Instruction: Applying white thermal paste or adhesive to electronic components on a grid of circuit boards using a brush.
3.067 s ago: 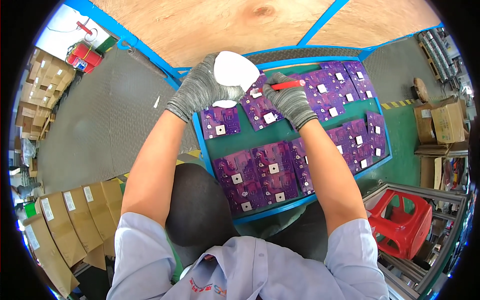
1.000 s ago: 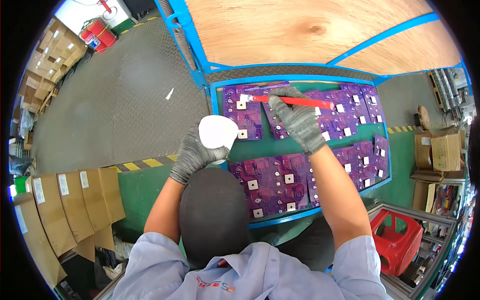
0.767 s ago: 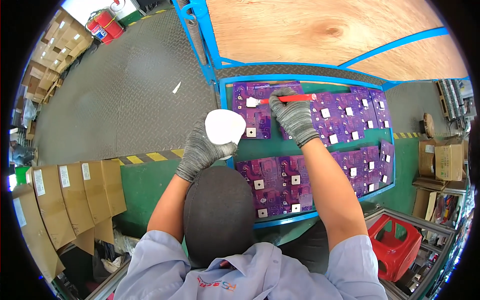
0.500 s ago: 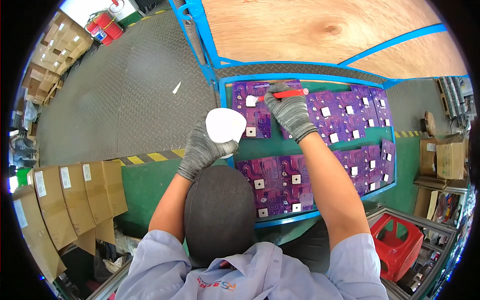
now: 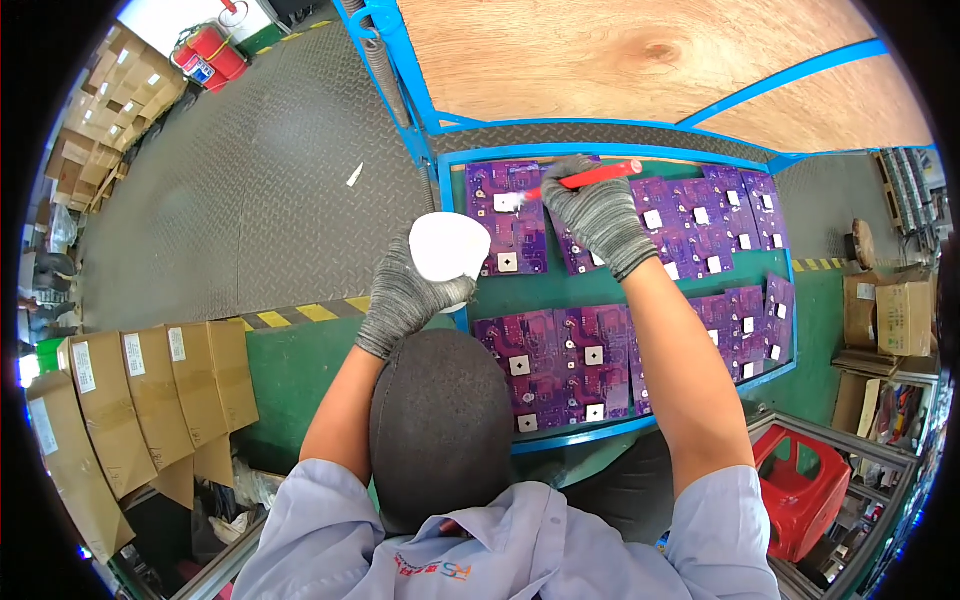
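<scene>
My left hand (image 5: 408, 295), in a grey knit glove, is closed round a white cup-like container (image 5: 450, 246) just off the left edge of the blue-framed tray. In my gloved right hand (image 5: 598, 215) is a red-handled brush (image 5: 600, 176), its white bristle end down on the pale square of the far-left purple circuit board (image 5: 482, 232). Several more purple boards (image 5: 545, 345) lie in two rows, each with pale squares on it. My right forearm covers part of the near row, and the hand hides part of the far one.
The blue metal frame (image 5: 600, 440) surrounds the boards on a green surface. Beyond it rises a wooden panel (image 5: 560, 60) in blue bars. Flattened cardboard boxes (image 5: 115, 420) stand at the left. A red plastic stool (image 5: 800, 490) sits near right. Red fire extinguishers (image 5: 210, 55) are far left.
My right hand has shifted slightly to the right and toward me, and the brush now slants more, its bristles still at the same pale square. My left hand with the container has barely moved.
</scene>
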Available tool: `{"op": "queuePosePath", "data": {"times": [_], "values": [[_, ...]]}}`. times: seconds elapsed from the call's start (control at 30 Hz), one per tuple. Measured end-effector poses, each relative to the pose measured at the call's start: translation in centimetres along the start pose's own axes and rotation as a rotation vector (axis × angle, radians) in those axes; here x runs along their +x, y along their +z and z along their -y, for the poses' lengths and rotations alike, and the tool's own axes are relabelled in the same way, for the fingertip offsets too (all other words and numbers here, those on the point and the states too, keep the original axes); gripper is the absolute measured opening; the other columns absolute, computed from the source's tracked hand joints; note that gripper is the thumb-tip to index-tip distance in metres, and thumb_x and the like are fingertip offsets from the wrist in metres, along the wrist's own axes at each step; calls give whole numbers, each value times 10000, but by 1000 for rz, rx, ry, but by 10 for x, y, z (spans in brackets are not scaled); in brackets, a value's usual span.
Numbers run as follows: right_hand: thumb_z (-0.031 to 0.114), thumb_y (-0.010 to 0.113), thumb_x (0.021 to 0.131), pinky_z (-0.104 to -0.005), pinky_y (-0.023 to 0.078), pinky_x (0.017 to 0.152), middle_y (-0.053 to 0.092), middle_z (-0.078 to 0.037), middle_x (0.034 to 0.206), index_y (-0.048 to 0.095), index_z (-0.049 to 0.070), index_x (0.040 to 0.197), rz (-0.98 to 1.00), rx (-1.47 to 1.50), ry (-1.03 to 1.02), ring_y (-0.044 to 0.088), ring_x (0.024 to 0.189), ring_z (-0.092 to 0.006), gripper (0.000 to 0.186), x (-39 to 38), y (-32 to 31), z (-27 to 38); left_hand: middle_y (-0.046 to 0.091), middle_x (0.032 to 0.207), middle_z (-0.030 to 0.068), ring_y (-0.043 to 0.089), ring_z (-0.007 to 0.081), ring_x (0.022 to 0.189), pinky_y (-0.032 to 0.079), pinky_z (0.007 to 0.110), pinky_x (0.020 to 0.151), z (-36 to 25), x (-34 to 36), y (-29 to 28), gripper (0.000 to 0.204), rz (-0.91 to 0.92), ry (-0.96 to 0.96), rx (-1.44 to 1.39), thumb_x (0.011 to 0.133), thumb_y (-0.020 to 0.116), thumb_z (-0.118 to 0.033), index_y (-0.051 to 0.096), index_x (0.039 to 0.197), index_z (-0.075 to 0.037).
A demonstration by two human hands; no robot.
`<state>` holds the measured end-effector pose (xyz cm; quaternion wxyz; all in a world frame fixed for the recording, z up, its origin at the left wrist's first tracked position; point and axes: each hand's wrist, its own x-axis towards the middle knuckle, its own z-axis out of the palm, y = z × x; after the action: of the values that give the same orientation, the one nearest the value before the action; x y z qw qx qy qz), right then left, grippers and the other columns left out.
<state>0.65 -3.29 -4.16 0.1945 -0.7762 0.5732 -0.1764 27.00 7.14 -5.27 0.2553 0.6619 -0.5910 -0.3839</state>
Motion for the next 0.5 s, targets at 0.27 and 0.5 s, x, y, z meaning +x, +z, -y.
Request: {"op": "queuePosePath", "data": {"times": [0.27,0.5], "values": [[310,675,880,-465,557,740,685,-160,787,658,81,871,-1,-72,104,681,758,-349,230,8,-1,2,697,1186,195,688,305,1113,583,424,950,-1,-4,2,936,-6,30,14,585,931,-326,524,1359,9],[337,671,893,-490,560,768,690,-177,791,657,85,872,-32,-28,95,704,814,-362,254,11,7,12,692,1196,198,687,317,1104,580,425,951,5,-5,3,934,-9,48,11,585,931,-323,523,1359,4]]}}
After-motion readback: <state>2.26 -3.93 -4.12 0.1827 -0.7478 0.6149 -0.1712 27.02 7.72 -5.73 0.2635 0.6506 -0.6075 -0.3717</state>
